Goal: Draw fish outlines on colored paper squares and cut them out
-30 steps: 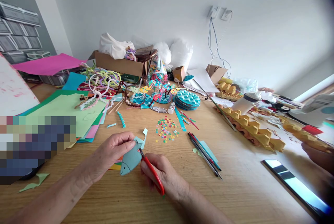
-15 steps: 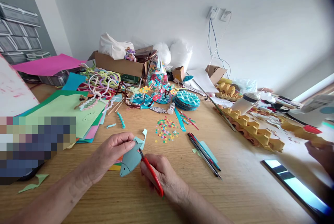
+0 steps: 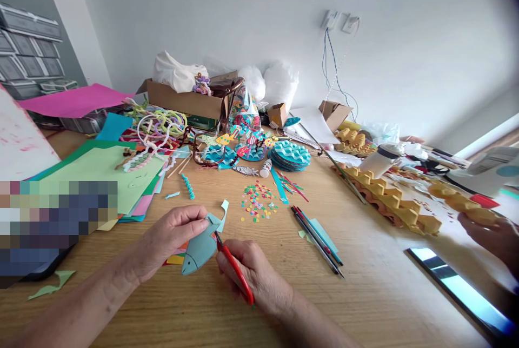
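Note:
A blue-grey paper fish (image 3: 199,251) with a drawn eye and gill line hangs head down and to the left, its tail end pinched between the thumb and fingers of my left hand (image 3: 182,232). My right hand (image 3: 249,269) is wrapped round red-handled scissors (image 3: 236,269), whose blades meet the paper near the tail. A curled offcut (image 3: 224,215) sticks up beside the tail. Behind the fish, orange and yellow paper pieces (image 3: 175,259) lie on the table.
Confetti dots (image 3: 257,199) and several pens (image 3: 316,240) lie beyond my hands. A phone (image 3: 458,291) and a yellow egg carton (image 3: 385,199) are at the right, where another person's hand (image 3: 488,237) holds a carton piece. Stacked coloured paper (image 3: 97,175) is at the left.
The fish's head has shifted slightly left, and the scissors have moved slightly left along with it. The other person's hand at the right has come further into view.

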The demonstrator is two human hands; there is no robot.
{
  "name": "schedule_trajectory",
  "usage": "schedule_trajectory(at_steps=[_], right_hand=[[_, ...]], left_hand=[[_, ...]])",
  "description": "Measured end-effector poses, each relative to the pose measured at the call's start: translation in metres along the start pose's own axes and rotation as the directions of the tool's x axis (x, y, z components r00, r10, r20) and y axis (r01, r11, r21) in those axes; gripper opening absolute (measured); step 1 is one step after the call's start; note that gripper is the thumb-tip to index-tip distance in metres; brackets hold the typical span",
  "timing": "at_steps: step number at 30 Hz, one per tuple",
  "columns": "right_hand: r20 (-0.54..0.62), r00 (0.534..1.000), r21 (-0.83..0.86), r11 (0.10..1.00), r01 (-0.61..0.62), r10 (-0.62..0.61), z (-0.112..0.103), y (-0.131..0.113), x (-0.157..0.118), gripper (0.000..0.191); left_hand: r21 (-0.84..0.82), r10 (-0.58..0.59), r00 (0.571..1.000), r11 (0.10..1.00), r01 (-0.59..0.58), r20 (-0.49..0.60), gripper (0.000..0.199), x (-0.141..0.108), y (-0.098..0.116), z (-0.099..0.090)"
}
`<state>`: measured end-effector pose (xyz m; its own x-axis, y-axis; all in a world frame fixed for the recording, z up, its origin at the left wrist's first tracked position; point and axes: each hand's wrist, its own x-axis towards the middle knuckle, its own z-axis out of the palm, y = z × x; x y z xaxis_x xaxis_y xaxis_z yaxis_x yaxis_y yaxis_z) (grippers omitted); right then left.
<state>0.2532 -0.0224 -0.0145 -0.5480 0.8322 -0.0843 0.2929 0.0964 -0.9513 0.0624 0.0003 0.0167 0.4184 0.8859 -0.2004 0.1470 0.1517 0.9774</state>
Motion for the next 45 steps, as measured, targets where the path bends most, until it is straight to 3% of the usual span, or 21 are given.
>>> schedule_trajectory(at_steps=[3, 26, 34, 45], right_hand=[[0.004, 1.0, -0.004, 1.0, 0.003, -0.003, 0.0, 0.0, 0.001, 0.039], [0.043, 0.999, -0.049, 0.998, -0.03, 0.032, -0.002, -0.01, -0.001, 0.044], [0.086, 0.993, 0.032, 0.996, -0.085, 0.082, 0.0, -0.004, -0.002, 0.039], [0.092, 0.994, -0.08, 0.996, -0.05, 0.057, -0.002, -0.006, 0.0, 0.036]], left_hand=[[-0.066, -0.019, 0.999, 0.998, 0.021, 0.034, 0.031, 0.0, 0.0, 0.0], [-0.007, -0.06, 0.99, 0.998, 0.061, 0.13, 0.035, -0.001, 0.007, -0.009], [0.004, -0.016, 0.975, 1.0, 0.016, 0.222, 0.031, 0.001, 0.005, -0.017], [0.086, -0.011, 0.972, 0.996, -0.009, 0.233, 0.031, 0.0, 0.007, -0.019]])
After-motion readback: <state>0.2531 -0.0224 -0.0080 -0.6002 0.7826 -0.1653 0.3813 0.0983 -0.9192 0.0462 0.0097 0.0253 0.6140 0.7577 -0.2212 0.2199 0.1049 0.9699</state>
